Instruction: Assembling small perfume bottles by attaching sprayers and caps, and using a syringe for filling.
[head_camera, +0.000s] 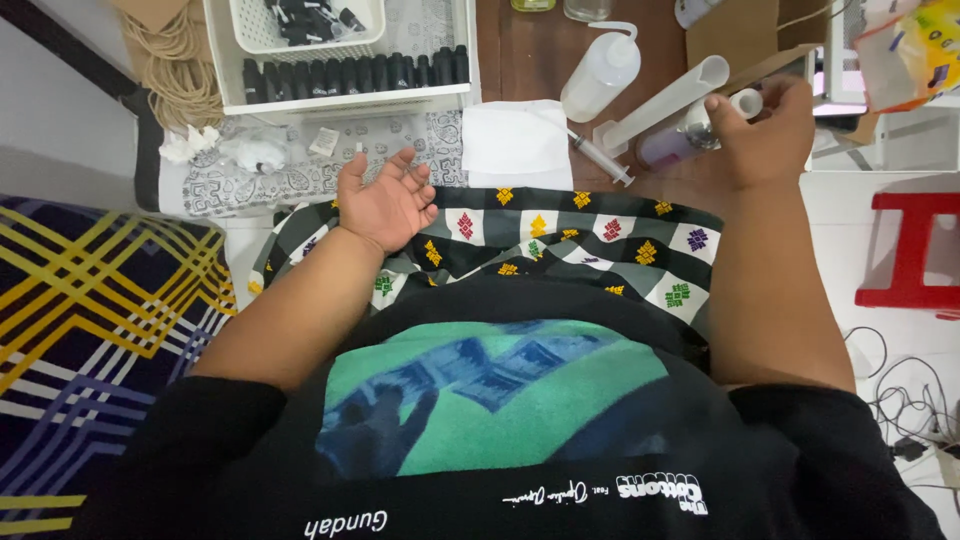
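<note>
1. Right hand (765, 125) is closed around a small bottle (672, 143) with a pale cap, held over the table
2. Left hand (385, 200) rests palm up on the checked cloth (560, 240), fingers loosely spread, holding nothing
3. A syringe (600, 157) lies just left of the held bottle, untouched
4. Rows of black-capped bottles (355, 72) stand in a white tray (340, 100) beyond the left hand; filling appears underway, not finished
</note>
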